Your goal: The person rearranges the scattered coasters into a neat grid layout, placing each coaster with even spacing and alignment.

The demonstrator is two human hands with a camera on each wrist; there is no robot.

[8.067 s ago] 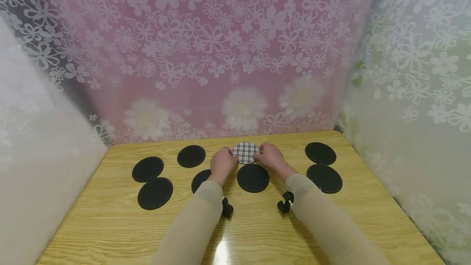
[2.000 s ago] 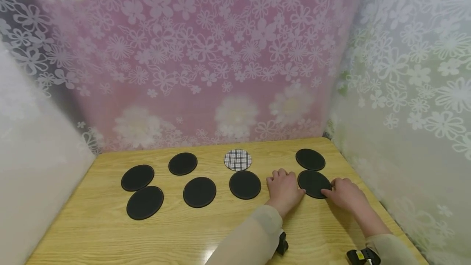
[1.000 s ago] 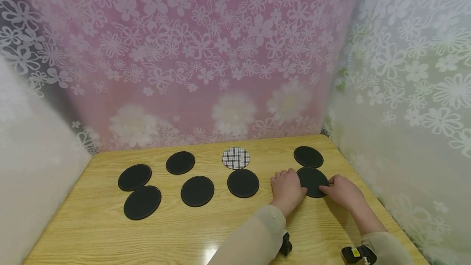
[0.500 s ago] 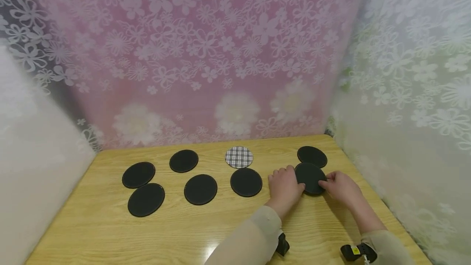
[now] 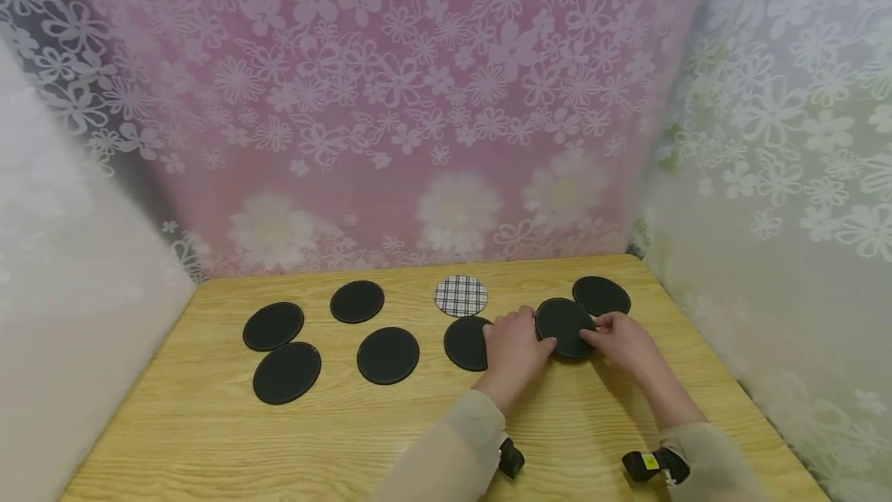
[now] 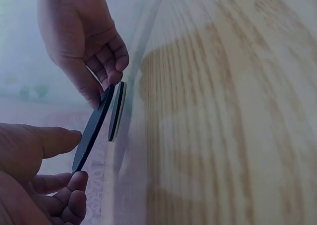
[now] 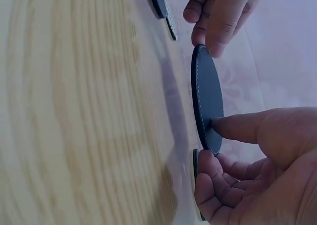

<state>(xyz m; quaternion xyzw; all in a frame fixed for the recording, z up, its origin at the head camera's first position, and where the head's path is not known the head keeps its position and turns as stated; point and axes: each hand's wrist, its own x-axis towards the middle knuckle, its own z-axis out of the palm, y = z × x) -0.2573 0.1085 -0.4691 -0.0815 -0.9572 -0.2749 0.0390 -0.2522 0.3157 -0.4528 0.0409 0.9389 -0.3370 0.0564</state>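
Both hands hold one round black coaster with stitching along its edge, at the right half of the table. My left hand pinches its left edge, thumb on top. On the right edge, my right hand pinches it between thumb and fingers. In the left wrist view the coaster is raised off the wood, and the right wrist view shows a gap under it too. Behind it to the right lies another black coaster. My left hand covers part of a further black coaster.
A plaid black-and-white coaster lies at the back middle. Several more black coasters lie leftward, among them a back one and a front one. Flowered curtains close off the back and sides of the wooden table.
Both hands went from the plaid coaster to the front right black coaster. They have since lifted it from the table and carried it left, away from the back right coaster.
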